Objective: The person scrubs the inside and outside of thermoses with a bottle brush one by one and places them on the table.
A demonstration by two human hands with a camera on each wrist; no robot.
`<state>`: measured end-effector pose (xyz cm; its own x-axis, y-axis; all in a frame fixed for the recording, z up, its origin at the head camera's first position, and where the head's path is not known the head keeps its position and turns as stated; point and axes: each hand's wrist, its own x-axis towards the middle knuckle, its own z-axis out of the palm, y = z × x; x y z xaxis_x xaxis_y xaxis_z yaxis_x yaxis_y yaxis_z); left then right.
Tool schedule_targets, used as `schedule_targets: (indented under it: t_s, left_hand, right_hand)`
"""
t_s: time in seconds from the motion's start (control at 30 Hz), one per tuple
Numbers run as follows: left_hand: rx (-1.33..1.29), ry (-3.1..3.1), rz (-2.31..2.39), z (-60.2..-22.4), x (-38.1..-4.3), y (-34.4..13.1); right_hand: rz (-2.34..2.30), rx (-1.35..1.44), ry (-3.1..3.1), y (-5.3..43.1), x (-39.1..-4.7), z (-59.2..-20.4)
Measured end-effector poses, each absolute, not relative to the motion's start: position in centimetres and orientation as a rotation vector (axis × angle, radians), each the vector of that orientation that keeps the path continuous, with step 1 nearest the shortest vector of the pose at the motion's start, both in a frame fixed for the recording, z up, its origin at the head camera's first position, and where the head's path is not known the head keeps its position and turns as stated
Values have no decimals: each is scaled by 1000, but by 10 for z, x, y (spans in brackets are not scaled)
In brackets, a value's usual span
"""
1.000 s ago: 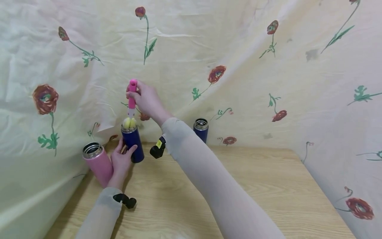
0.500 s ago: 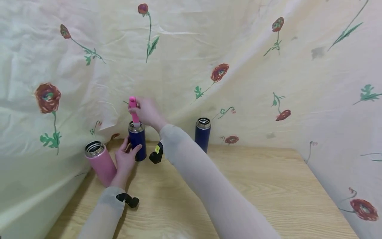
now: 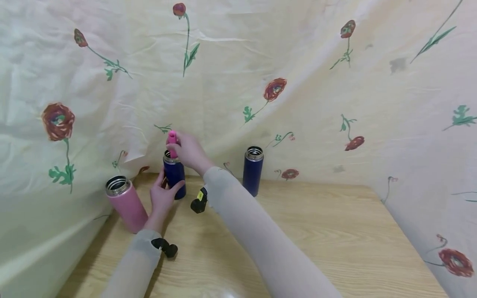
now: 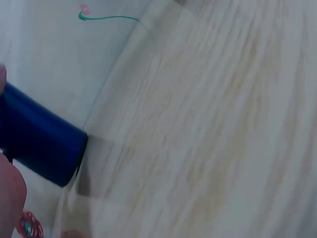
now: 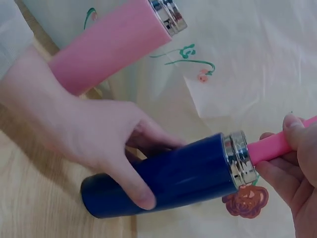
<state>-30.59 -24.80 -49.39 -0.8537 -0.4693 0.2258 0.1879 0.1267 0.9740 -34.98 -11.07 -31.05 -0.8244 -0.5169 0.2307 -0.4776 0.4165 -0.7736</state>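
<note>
My left hand (image 3: 162,198) grips a dark blue thermos bottle (image 3: 175,176) round its lower body, thumb in front, as the right wrist view shows. The bottle stands uncapped with a silver threaded neck (image 5: 239,158). My right hand (image 3: 190,152) pinches the pink handle (image 5: 270,148) of a bottle brush, thumb on one side and fingers on the other. The brush's head is down inside the bottle, hidden. In the left wrist view only the bottle's base end (image 4: 49,144) and bits of the left hand (image 4: 11,196) show.
An uncapped pink thermos (image 3: 128,207) stands just left of my left hand. Another uncapped blue thermos (image 3: 252,171) is at the back, beyond my right forearm. The wooden table (image 3: 335,236) meets a flower-printed cloth (image 3: 223,54) behind and at the sides.
The right hand has moved down, pushing the brush's yellow sponge head from the bottle's mouth to inside it. The left hand and the bottle have shifted slightly right.
</note>
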Motion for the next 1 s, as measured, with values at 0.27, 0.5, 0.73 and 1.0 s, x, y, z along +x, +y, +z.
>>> schedule_targets:
  t_s: [0.27,0.5,0.73,1.0]
  left_hand:
    - [87,-1925,-1581,-487,-301,-222]
    - [-100,-2019,-1575,-469,-274,-191]
    - [-367,-2113,-1437,-459,-264,-166]
    - [-558,-2120,-1354,-460,-259,-150]
  right_hand:
    - [-1628,-979,2521,-67,-339,-320]
    - [-2021,-940,2258,17,-313,-335]
    - [-2283,-937,2150,75,-285,-349]
    - [-2544,-843,2268,130,-244,-345]
